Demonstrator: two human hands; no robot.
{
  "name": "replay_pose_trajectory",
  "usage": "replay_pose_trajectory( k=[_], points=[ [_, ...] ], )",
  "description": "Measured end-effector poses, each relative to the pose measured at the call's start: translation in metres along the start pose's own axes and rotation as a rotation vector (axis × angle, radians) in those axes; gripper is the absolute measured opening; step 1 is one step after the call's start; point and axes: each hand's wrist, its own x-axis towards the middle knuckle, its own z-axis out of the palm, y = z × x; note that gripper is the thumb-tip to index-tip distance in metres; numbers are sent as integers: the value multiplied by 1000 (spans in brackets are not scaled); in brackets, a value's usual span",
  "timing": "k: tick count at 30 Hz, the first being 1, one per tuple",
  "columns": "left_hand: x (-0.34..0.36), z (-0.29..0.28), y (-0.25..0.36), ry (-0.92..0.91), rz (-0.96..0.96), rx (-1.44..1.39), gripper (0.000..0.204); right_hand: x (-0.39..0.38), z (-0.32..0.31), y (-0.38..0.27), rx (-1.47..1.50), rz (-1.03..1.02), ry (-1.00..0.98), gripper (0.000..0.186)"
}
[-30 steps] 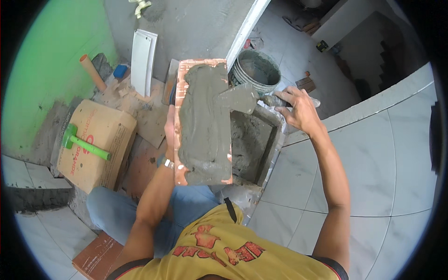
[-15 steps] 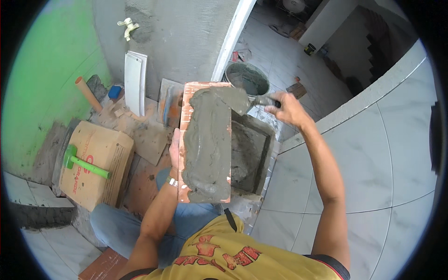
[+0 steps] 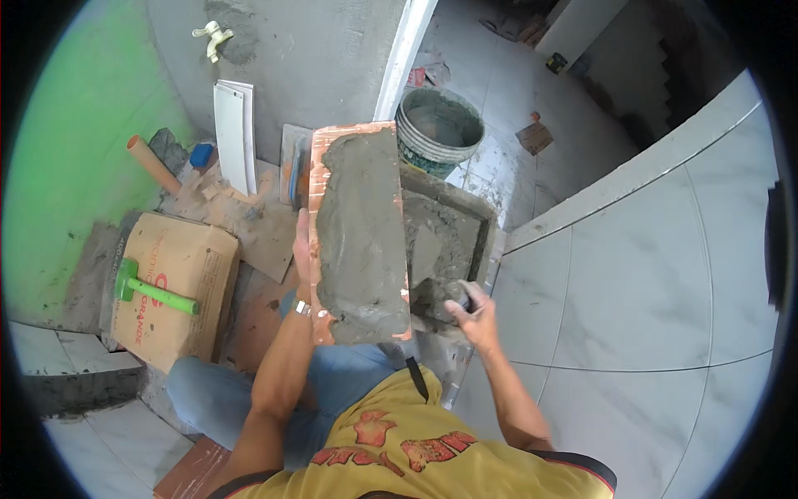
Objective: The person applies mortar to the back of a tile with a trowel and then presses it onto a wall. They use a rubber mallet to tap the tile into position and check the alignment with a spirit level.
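My left hand (image 3: 302, 254) grips the left edge of an orange-backed tile (image 3: 317, 195), holding it tilted up above my lap. Grey mortar (image 3: 362, 241) covers most of the tile's back, leaving bare strips along the left and top edges. To the right of the tile, my right hand (image 3: 475, 318) is closed around the handle of a trowel (image 3: 435, 299). The trowel's mortar-smeared blade is down in a rectangular tray (image 3: 489, 241) of wet mortar (image 3: 440, 237). The tile hides the tray's left part.
A bucket (image 3: 440, 154) of grey mix stands beyond the tray, near the doorway. At the left, a green mallet (image 3: 166, 298) lies on a cardboard box (image 3: 212, 258). White panels (image 3: 235, 137) and an orange pipe (image 3: 154, 165) lean by the walls, below a tap (image 3: 214, 40).
My right hand has brought the trowel from the tile's upper right corner down into the tray, towards me. The tile stays in my left hand, slightly shifted in view.
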Motion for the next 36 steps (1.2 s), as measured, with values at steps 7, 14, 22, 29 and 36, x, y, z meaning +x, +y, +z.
replay_pose_trajectory(
  k=[7, 14, 22, 29, 36],
  points=[
    [-4, 13, -9, 77, 69, 477, 58, 134, 37, 25, -321, -227, 369, 55],
    [-5, 52, 16, 60, 232, 73, 56, 144, -30, 34, -252, -66, 341, 54],
    [1, 82, 61, -123, 246, -433, 70, 69, -66, 74, -210, 170, 300, 52],
    [27, 82, 49, -120, 428, -453, 73, 49, -63, 34, 3, 222, 302, 41],
    [54, 15, 51, 45, 419, 537, 61, 43, -83, -61, 49, 104, 254, 39]
  ],
)
